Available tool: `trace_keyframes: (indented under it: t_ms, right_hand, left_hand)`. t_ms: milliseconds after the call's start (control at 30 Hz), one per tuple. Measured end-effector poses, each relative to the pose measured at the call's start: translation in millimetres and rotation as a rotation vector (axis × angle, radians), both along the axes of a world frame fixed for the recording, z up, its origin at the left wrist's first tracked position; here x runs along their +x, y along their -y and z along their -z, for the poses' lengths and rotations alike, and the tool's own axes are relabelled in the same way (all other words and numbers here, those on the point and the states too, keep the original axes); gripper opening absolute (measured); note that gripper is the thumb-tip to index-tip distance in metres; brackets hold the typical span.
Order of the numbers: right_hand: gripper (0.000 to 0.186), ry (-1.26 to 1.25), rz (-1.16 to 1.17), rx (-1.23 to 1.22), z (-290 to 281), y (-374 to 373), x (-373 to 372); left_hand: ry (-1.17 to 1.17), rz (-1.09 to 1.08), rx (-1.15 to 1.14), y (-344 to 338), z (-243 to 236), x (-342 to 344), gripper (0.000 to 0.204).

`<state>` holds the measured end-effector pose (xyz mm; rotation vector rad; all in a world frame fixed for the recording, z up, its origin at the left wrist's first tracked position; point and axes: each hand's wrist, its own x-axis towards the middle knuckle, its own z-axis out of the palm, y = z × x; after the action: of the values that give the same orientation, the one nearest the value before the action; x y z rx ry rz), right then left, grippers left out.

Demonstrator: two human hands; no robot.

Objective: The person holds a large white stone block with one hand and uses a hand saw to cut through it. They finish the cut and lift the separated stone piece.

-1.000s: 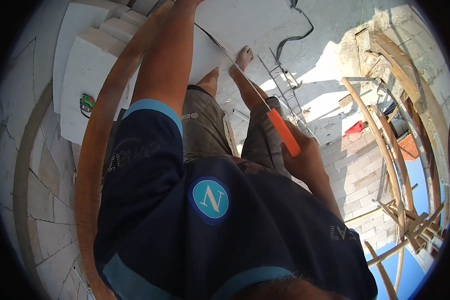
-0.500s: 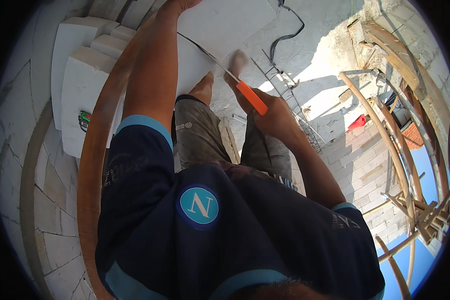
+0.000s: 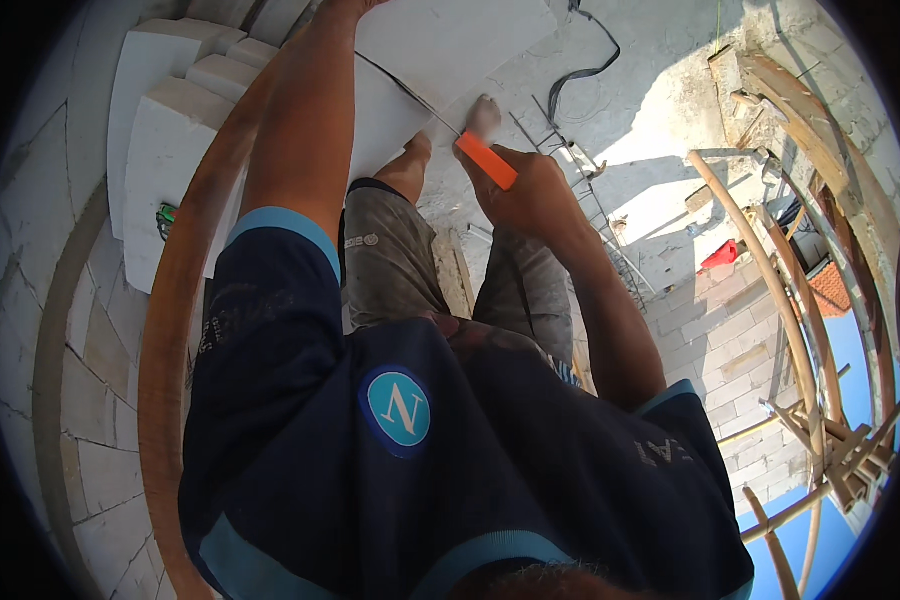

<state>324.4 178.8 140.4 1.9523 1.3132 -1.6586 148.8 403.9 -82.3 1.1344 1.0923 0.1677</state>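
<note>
My right hand (image 3: 535,200) is closed round the orange handle of a handsaw (image 3: 487,160). The saw's thin dark blade runs up and left from the handle, set across a large white block (image 3: 445,45) in front of my legs. White block surface shows on both sides of the blade. My left arm reaches forward over the block's left side. Only a sliver of my left hand (image 3: 355,5) shows at the top edge, near the block; its fingers are out of the picture.
White blocks (image 3: 175,130) are stacked at left behind a curved-looking wooden plank (image 3: 160,350), with a small green object (image 3: 166,218) on them. At right lie a steel rebar frame (image 3: 590,190), a black strap (image 3: 600,70), a red item (image 3: 720,254) and wooden poles (image 3: 760,240).
My right hand has moved forward and a little left with the saw, so less blade shows between handle and block. My left arm stays nearly where it was.
</note>
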Motion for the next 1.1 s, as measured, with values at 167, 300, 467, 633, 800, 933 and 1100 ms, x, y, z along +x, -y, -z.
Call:
trace_keyframes:
  t_ms: [167,300,467,633,800,933,1100]
  right_hand:
    - [0.067,0.034,0.132,-0.009,-88,60,14]
    - [0.066,0.019,0.088,0.026,-79,60,32]
    - [0.058,0.019,0.06,0.114,3,46,-2]
    - [0.07,-0.004,0.124,0.085,-88,97,37]
    - [0.054,-0.01,0.082,0.065,-8,42,20]
    - [0.048,0.016,0.095,0.173,0,75,14]
    - [0.059,-0.058,0.164,0.139,-60,120,66]
  left_hand:
    - [0.134,-0.036,0.101,0,21,-27,0.081]
    - [0.023,-0.021,-0.054,-2,-4,-16,0.081]
    - [-0.016,0.017,0.135,2,17,-8,0.088]
    - [-0.163,-0.065,0.183,10,8,-25,0.09]
    - [-0.059,0.01,0.115,-1,9,-4,0.084]
    - [0.039,-0.078,-0.251,5,-4,1,0.081]
    - [-0.046,-0.072,0.188,14,12,-25,0.08]
